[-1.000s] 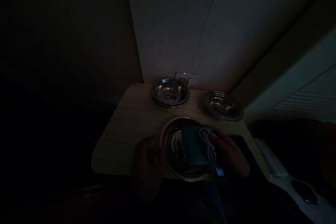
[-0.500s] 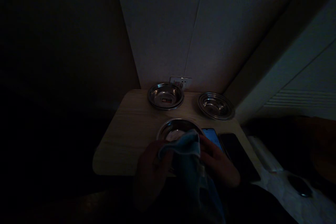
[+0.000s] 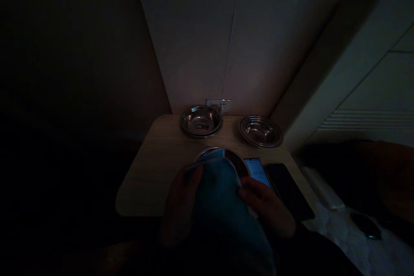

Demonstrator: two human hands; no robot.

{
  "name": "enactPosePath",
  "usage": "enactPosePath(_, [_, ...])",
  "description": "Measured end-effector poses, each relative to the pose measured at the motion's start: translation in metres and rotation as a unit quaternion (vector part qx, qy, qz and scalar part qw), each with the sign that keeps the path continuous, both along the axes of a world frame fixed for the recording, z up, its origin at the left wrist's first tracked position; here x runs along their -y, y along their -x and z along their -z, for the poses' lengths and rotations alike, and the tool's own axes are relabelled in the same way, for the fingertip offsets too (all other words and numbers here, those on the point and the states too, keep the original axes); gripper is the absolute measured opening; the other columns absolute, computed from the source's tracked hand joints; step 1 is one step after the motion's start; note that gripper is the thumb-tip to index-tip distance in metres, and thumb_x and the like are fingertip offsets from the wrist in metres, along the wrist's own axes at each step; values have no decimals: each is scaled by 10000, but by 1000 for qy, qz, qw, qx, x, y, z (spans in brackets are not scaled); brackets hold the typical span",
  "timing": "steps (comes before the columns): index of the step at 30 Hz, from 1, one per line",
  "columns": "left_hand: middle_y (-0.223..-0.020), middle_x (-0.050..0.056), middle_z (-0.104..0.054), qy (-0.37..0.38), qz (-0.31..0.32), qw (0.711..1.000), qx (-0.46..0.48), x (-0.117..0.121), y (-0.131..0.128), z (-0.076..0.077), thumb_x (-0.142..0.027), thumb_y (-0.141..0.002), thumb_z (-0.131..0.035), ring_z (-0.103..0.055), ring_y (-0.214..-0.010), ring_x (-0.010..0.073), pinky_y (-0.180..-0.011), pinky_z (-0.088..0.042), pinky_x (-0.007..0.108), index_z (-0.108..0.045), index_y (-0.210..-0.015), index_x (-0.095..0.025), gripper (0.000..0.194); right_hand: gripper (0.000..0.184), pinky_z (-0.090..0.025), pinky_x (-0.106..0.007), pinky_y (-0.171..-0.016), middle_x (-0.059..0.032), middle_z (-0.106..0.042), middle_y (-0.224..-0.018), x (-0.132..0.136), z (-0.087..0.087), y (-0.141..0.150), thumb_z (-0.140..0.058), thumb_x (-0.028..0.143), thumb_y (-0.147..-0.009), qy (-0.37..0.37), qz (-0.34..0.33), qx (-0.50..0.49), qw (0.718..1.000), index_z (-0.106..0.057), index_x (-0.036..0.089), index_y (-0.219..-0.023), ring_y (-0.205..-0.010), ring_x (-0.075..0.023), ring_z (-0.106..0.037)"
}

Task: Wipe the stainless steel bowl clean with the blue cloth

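Observation:
A blue-green cloth (image 3: pixel 216 189) is spread between my hands above the near edge of the table. My left hand (image 3: pixel 181 198) pinches its left side, thumb on top. With thumb and fingers closed, my right hand (image 3: pixel 263 202) grips the cloth's right edge. Behind the cloth is a round metal dish (image 3: pixel 237 161), mostly covered from view; whether the cloth touches it I cannot tell. The light is very dim, and the lower part of the cloth fades into darkness.
Stacked metal dishes (image 3: pixel 201 121) with a label inside stand at the back left, and more stacked dishes (image 3: pixel 260 132) at the back right. A lit phone (image 3: pixel 257 170) and a dark phone (image 3: pixel 289 189) lie on the wooden table (image 3: pixel 145 172). A wall socket (image 3: pixel 219 105) is behind.
The cloth was bunched and folded over; now it is opened out flatter and hides more of the near dish. The right hand has shifted its hold along the edge. The view has moved slightly.

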State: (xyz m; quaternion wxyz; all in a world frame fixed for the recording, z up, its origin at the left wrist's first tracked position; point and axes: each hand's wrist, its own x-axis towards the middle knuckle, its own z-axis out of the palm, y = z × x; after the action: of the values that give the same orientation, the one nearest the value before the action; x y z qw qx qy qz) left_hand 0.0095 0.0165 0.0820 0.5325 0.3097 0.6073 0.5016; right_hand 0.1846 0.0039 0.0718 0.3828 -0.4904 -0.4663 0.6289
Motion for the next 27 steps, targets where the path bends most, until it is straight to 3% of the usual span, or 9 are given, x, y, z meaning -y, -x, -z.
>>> enactPosePath(4, [-958, 66, -669, -48, -69, 996, -1, -3, 3, 4, -430, -635, -665, -625, -875, 185, -729, -484, 287, -525, -1059, -180, 511, 351, -388, -234, -567, 39, -527, -629, 0, -6, -3, -673, 510, -647, 7, 66, -19, 998, -565, 191, -747, -576, -105, -469])
enactPosePath(6, [-951, 69, -664, -62, -83, 994, -13, -2, 4, 9, -397, -593, -700, -628, -871, 183, -731, -489, 285, -532, -1008, -170, 502, 350, -393, -235, -576, 33, -539, -645, -1, -9, -5, -673, 507, -649, 0, 79, -29, 996, -567, 192, -760, -590, -111, -477])
enactPosePath(11, [-883, 62, -675, -44, 10, 998, -41, 14, -4, 13, -395, -622, -669, -635, -826, 184, -740, -496, 291, -583, -876, -155, 359, 319, -391, -226, -589, 29, -539, -669, -4, -11, -10, -676, 476, -664, -30, 57, -40, 997, -557, 188, -734, -608, -110, -479])
enactPosePath(20, [-1082, 93, -650, -48, 153, 986, 51, 27, -12, 15, -380, -679, -647, -606, -984, 225, -828, -485, 334, -549, -1086, -178, 465, 325, -365, -229, -548, 29, -474, -620, 9, -14, -6, -654, 491, -677, -81, -3, -20, 997, -519, 196, -668, -574, -112, -427])
enactPosePath(24, [-1135, 79, -619, -36, 174, 982, 67, 34, -9, 16, -382, -717, -625, -555, -1061, 247, -871, -463, 358, -572, -1107, -200, 433, 348, -361, -236, -551, 28, -481, -630, 16, -10, -1, -609, 538, -698, -61, -30, -26, 997, -517, 202, -682, -571, -114, -421])
enactPosePath(27, [-1139, 83, -587, 0, 146, 987, 66, 40, -9, 17, -374, -776, -569, -544, -1034, 241, -841, -471, 377, -586, -1066, -187, 346, 373, -361, -238, -567, 31, -466, -614, 19, -9, 4, -596, 558, -701, -55, -26, 2, 998, -514, 196, -664, -582, -114, -416])
